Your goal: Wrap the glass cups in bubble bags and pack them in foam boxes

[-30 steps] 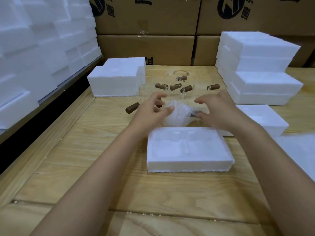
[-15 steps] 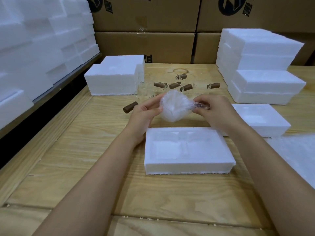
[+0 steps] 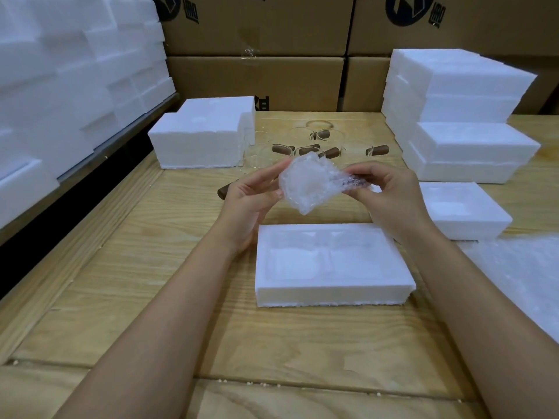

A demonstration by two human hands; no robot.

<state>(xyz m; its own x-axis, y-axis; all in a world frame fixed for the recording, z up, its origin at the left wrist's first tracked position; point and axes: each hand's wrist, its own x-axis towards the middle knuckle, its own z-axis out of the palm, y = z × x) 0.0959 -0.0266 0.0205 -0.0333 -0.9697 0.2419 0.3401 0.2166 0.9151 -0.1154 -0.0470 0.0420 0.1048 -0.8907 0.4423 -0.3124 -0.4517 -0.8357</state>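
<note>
**Bubble-wrapped cup held up over the open foam box**

Both hands are up above the wooden table (image 3: 127, 267), and they are sharing one bundle between them: a glass cup in a bubble bag (image 3: 305, 184). The left hand (image 3: 249, 196) is cupping the rounded end from the left, thumb and fingertips touching the plastic, the grip loose rather than clamped. The right hand (image 3: 385, 192) is pinching the other end, fingers closed on the bag where a dark brown handle is showing through the wrap.

The bundle is hanging in the air, clear of the table, just beyond the far edge of the open foam box (image 3: 332, 267). That box is lying flat in front of the person, its moulded recess facing up with nothing visible inside.

Further back, more glass cups (image 3: 311, 146) with brown handles are waiting on the table, some on their sides; one brown handle is peeking out from behind the left hand. A foam block stack (image 3: 202, 137) is sitting to their left, a taller foam stack (image 3: 459, 116) to the right, and another foam box (image 3: 462, 210) is lying just beside the right wrist. Bubble bags (image 3: 520, 273) are spreading across the right edge of the table. Cardboard cartons (image 3: 257, 80) are lining the back.
</note>
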